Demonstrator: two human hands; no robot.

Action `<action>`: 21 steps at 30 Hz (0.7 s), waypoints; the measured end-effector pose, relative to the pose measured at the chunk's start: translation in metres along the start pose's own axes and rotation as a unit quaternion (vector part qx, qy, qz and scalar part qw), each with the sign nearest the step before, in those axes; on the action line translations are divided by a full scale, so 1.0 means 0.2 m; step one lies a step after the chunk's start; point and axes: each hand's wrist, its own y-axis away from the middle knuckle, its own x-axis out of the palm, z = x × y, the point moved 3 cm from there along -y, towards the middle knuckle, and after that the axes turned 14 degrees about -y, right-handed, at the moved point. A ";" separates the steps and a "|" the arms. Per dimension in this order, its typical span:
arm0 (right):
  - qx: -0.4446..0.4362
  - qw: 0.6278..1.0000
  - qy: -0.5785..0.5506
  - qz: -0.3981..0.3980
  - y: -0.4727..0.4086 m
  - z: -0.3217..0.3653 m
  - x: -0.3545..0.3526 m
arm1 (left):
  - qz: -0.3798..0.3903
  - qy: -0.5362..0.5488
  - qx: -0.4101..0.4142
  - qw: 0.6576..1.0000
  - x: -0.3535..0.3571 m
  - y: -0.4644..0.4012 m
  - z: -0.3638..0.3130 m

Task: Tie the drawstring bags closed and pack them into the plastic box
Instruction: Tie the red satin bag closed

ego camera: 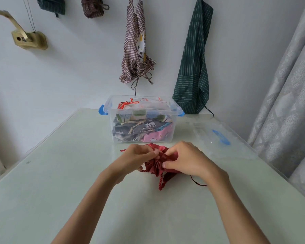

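Left hand [139,158] and right hand [185,160] both pinching gathered red satin drawstring bag [159,162] mid-table; clear plastic box [142,118] behind sitting near the far edge, holding patterned drawstring bags [139,127].

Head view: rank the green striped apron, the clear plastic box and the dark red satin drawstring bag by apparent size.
1. Green striped apron, largest though farthest.
2. Clear plastic box.
3. Dark red satin drawstring bag, smallest, though nearest and partly hidden by both hands.

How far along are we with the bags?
Done: several bags already fill the plastic box. In hand: left hand and right hand grip the red bag at its gathered mouth. Left: knot it, pack it; the lid lies beside the box.
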 end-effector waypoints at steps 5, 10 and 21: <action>-0.061 0.987 -0.114 -0.098 0.01 -0.01 -0.10 | -0.010 0.080 -0.032 0.996 -0.02 0.01 0.02; -0.069 0.978 -0.196 0.034 0.06 0.02 -0.11 | 0.015 0.112 -0.063 0.992 -0.03 0.03 0.01; -0.089 0.967 -0.236 0.048 -0.01 0.01 0.00 | -0.046 0.103 -0.011 0.994 -0.04 0.03 -0.05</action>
